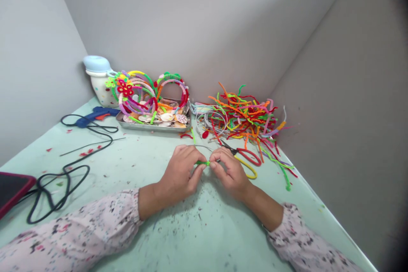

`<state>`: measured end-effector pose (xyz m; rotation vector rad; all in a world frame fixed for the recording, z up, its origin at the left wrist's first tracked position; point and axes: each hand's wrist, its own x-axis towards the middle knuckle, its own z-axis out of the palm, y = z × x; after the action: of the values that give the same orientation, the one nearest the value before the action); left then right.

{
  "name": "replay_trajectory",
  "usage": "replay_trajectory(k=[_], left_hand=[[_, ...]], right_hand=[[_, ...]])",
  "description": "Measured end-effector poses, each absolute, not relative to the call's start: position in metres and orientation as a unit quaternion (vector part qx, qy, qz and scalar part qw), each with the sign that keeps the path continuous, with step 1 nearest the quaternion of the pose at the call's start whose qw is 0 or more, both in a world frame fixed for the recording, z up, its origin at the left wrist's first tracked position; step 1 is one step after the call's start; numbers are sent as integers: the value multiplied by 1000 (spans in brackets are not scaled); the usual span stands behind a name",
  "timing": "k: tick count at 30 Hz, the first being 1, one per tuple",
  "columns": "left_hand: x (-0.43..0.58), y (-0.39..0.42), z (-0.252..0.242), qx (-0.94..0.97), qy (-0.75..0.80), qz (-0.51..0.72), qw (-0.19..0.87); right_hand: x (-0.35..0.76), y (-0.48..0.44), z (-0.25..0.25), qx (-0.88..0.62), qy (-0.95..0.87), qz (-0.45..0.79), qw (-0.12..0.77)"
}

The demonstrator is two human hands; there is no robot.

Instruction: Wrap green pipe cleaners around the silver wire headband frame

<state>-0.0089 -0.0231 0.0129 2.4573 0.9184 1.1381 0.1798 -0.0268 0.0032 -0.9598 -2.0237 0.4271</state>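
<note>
A short piece of green pipe cleaner (203,162) spans the gap between my two hands above the table. My left hand (179,172) pinches one end between thumb and forefinger. At the other end, the fingertips of my right hand (230,173) are closed on the same piece. A thin grey wire (204,146) curves just behind my fingers; whether it joins the pipe cleaner is hidden. Beside my right hand lie scissors (250,157) with one red and one yellow handle loop, partly covered by that hand.
Behind my hands, a metal tray (149,127) holds shells and pipe-cleaner-wrapped hoops (140,104). Pipe cleaners (248,114) and bare wire hoops (212,121) are heaped at right. At left are a blue glue gun (95,115), black cable (68,170), red-edged device (15,191) and blue-lidded cup (102,83).
</note>
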Motion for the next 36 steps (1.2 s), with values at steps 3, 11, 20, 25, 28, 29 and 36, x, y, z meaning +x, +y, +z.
replay_trajectory(k=[3, 11, 20, 25, 28, 29, 36], left_hand=[[-8, -23, 14, 848, 317, 400, 143], [-9, -23, 14, 845, 314, 407, 146], [-9, -23, 13, 852, 308, 398, 146], [-9, -24, 13, 853, 304, 399, 145], [-9, -23, 13, 849, 303, 405, 151], [-9, -23, 13, 848, 304, 407, 154], [-8, -21, 13, 843, 306, 410, 163]], right_hand=[[180, -26, 3, -378, -802, 174, 429], [179, -27, 5, -379, -806, 153, 428], [179, -28, 5, -388, -805, 186, 408], [180, -27, 3, -379, -803, 210, 409], [179, -27, 4, -379, -802, 202, 415], [179, -26, 5, -379, -802, 194, 419], [179, -26, 5, -366, -816, 171, 414]])
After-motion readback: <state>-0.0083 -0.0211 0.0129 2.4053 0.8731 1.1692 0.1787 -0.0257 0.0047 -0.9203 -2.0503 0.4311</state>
